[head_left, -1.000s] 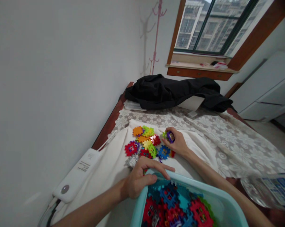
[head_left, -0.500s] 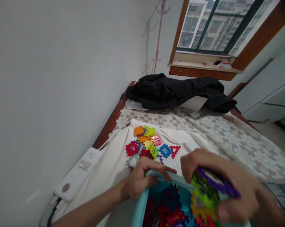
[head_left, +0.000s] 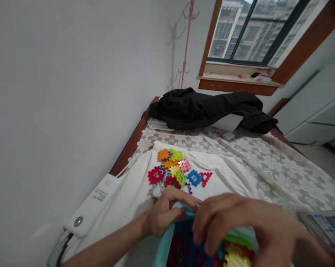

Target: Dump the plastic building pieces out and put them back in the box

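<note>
My left hand is closed on the rim of a light-blue plastic bin, fingers over the top edge and thumb on the near side. In the bin lie interlocking plastic building pieces: dark red and blue ones in shade, a yellow piece and a green piece. Over the bin's right part is my right hand, palm down, its fingers and thumb apart above the pieces. It covers much of the bin's far rim. Beyond the bin, a loose pile holds a red piece, a blue piece and several others.
The pile lies on a white cloth over a flowered bedspread. A white power strip with cords rests by the left wall. Black fabric lies across the far end. At the right edge is a printed packet.
My right hand has moved left over the bin and opened. The green and purple pieces it held have left its grip; green and yellow pieces lie below. My left hand has stayed on the rim.
</note>
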`<action>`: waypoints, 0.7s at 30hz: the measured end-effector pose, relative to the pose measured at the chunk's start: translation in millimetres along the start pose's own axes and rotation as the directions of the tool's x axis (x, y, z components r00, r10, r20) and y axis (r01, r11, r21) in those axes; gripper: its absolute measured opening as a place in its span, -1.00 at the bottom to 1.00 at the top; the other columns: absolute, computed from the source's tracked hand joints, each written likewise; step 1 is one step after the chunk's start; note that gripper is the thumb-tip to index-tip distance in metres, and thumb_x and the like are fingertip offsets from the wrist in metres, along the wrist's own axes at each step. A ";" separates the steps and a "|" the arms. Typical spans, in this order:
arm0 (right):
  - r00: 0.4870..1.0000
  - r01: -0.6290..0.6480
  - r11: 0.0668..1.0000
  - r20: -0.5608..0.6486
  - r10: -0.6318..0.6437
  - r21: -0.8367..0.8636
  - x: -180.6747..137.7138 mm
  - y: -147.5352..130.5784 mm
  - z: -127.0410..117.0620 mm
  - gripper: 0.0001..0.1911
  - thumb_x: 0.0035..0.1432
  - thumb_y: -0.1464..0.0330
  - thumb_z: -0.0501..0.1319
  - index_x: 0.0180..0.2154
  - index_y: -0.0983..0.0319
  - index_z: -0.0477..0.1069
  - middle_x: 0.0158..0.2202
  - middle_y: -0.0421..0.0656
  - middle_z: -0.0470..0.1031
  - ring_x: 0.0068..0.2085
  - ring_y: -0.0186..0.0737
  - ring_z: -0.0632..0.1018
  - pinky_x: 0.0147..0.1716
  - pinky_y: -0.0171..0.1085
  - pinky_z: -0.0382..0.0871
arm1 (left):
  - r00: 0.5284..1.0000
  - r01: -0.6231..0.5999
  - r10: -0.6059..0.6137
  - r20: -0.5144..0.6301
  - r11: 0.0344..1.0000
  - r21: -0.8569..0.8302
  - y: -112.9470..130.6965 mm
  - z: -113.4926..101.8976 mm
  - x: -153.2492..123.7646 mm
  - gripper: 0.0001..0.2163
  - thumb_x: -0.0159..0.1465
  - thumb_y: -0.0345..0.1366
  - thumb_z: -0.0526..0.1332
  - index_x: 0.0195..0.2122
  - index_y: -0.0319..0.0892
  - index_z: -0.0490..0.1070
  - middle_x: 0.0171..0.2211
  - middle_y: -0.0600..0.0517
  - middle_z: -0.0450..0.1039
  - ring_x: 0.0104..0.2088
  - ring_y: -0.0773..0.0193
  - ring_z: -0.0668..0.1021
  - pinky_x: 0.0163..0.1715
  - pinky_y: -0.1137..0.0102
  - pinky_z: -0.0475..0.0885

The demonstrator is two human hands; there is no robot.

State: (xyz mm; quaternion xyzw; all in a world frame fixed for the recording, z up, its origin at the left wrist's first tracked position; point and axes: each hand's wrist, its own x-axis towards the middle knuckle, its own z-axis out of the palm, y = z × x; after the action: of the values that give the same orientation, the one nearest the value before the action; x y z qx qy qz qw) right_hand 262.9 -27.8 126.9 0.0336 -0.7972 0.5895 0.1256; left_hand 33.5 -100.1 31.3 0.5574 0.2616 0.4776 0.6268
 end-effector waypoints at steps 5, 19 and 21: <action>0.818 -0.163 0.944 -0.574 -0.033 -0.288 1.5 91.8 -22.7 -0.61 0.47 0.07 0.20 0.20 0.07 0.45 0.14 -0.01 0.56 0.15 -0.03 0.56 0.19 0.00 0.46 | 1.000 -0.010 0.009 0.027 0.999 0.051 7.9 3.3 1.1 -0.74 0.24 -0.23 0.35 -0.14 -0.22 0.75 0.01 -0.18 0.71 0.00 -0.08 0.72 0.05 0.25 0.52; 0.939 -0.333 0.516 -0.327 0.106 -0.789 15.4 175.0 13.2 -0.41 0.32 0.13 0.33 0.30 0.14 0.39 0.38 0.04 0.39 0.37 0.22 0.34 0.41 0.28 0.13 | 0.998 -0.039 0.035 0.059 0.997 0.065 13.3 7.2 4.2 -0.73 0.24 -0.25 0.32 -0.13 -0.21 0.76 0.02 -0.18 0.70 0.01 -0.09 0.72 0.10 0.25 0.50; 0.930 -0.348 0.505 -0.361 0.076 -0.790 13.5 175.3 12.6 -0.40 0.32 0.10 0.32 0.31 0.16 0.38 0.32 0.06 0.44 0.32 0.22 0.38 0.35 0.26 0.22 | 0.997 -0.056 0.053 0.055 0.996 0.063 13.9 7.5 4.6 -0.73 0.24 -0.27 0.32 -0.13 -0.21 0.76 0.01 -0.17 0.71 0.01 -0.08 0.72 0.12 0.26 0.49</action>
State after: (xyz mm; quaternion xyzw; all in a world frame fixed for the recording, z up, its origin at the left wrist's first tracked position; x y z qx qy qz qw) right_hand 212.5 14.6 -36.6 -0.2135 -0.9529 0.1409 0.1630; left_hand 37.6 -100.4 47.2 0.5966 0.2447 0.4709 0.6020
